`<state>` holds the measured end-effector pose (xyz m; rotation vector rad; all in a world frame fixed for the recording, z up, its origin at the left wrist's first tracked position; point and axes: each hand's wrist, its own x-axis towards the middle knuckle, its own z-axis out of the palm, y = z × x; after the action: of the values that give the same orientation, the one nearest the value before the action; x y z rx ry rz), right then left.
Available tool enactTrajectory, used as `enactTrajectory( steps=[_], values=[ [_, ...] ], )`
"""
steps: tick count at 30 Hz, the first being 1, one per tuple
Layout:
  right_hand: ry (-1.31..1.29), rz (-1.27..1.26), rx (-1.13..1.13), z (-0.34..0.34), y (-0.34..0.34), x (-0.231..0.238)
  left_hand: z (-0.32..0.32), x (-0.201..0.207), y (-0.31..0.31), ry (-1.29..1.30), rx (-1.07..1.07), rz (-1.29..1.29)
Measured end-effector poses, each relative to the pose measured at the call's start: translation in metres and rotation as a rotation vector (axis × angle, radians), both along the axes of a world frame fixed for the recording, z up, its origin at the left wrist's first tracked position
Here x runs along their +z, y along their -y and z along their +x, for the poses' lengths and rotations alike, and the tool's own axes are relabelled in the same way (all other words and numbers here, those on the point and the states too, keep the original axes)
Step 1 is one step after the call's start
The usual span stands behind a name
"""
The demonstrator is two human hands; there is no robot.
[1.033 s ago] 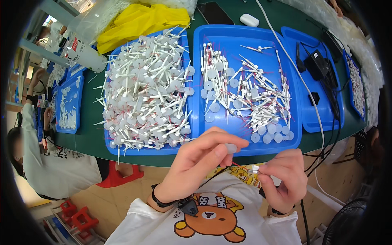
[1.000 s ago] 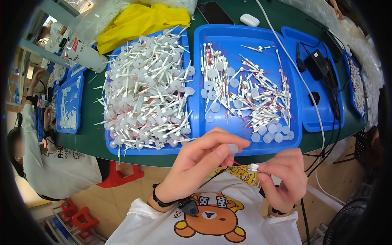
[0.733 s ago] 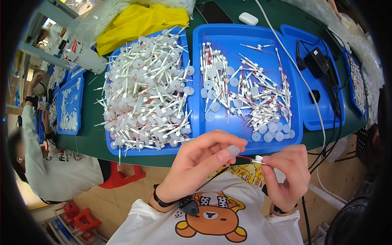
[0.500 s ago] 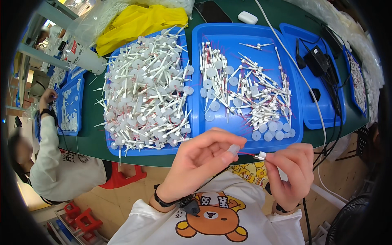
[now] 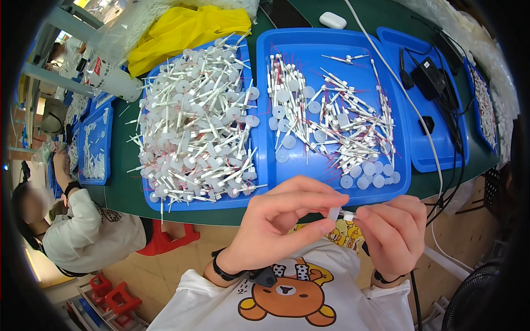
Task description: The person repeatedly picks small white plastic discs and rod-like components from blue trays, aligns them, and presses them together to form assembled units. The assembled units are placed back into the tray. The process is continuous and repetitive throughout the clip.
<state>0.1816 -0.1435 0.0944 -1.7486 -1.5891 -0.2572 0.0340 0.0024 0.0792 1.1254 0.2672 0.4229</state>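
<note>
In front of the table edge, my left hand [image 5: 273, 223] pinches a translucent white plastic disc [image 5: 333, 213] between thumb and fingertips. My right hand [image 5: 396, 234] is closed on a thin white stick-like part with a small white block [image 5: 348, 216] near its end; my fingers cover the rest of it. That end meets the disc, but how deep it sits in it I cannot make out. Beyond my hands, a blue tray [image 5: 404, 165] holds loose white sticks with red wires [image 5: 353, 149] and several loose discs [image 5: 369, 169].
A second blue tray [image 5: 149, 197] on the left is heaped with sticks bearing discs [image 5: 193, 121]. A white cable [image 5: 406, 99] crosses the right side, near a tray [image 5: 428, 165] with a black adapter [image 5: 428, 77]. A cup [image 5: 116, 80] and yellow bag [image 5: 187, 33] lie behind; a co-worker [image 5: 88, 226] sits left.
The stick part and the disc have come together; the red wire between them no longer shows. My left hand has shifted slightly right. The co-worker's arm has moved.
</note>
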Motion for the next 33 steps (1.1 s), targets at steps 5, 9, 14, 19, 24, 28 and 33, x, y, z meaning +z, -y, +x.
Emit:
enactTrajectory(
  steps=[5,9,14,19,24,28,33],
  values=[
    [-0.015,-0.016,0.053,0.002,-0.005,0.002,-0.002,0.001,-0.001,-0.049,0.008,0.116],
    [-0.105,-0.007,0.071,0.003,-0.003,-0.007,-0.001,-0.001,0.001,-0.052,0.020,0.234],
    [-0.825,-0.168,0.038,-0.004,0.004,-0.007,-0.002,0.000,0.002,-0.096,0.007,0.279],
    [-1.194,-0.350,0.049,-0.004,0.006,-0.009,-0.006,-0.002,0.006,-0.198,0.046,0.500],
    [-1.534,-0.382,0.031,-0.015,0.005,-0.012,-0.016,-0.004,0.004,-0.217,0.040,0.523],
    [-1.447,-0.383,0.169,-0.021,0.000,-0.015,-0.028,0.005,-0.009,-0.241,-0.017,0.518],
    [-1.365,-0.092,-0.054,-0.040,-0.019,-0.008,-0.062,0.014,-0.026,-0.228,0.364,0.604]
  ],
)
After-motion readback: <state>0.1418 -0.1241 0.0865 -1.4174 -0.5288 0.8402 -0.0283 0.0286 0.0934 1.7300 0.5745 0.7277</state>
